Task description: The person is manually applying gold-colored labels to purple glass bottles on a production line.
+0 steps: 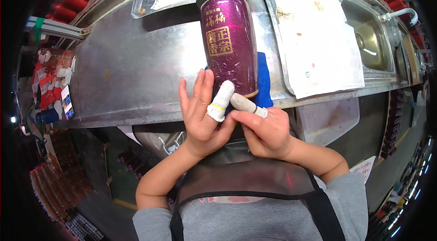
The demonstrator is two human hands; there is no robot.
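A purple glittery bottle (232,70) with gold markings lies on the steel worktop, its neck pointing away from me. My left hand (200,122) is just below its base, with the fingers stretched and spread; a white cloth finger cot (221,100) covers the index finger. Close against it, my right hand (268,134) has its lower fingers curled, and its thumb and index finger drawn together near my left thumb. That index finger wears a greyish finger cot (246,104). Whatever may be between the right fingertips cannot be made out. A blue cloth (264,79) shows under the bottle.
A white sheet (314,36) with brown stains covers a tray right of the bottle. Beyond it is a sink (364,40) with a white tap (403,15). A clear tray (144,0) holding paper strips stands at the back. A phone (67,102) rests at the left edge.
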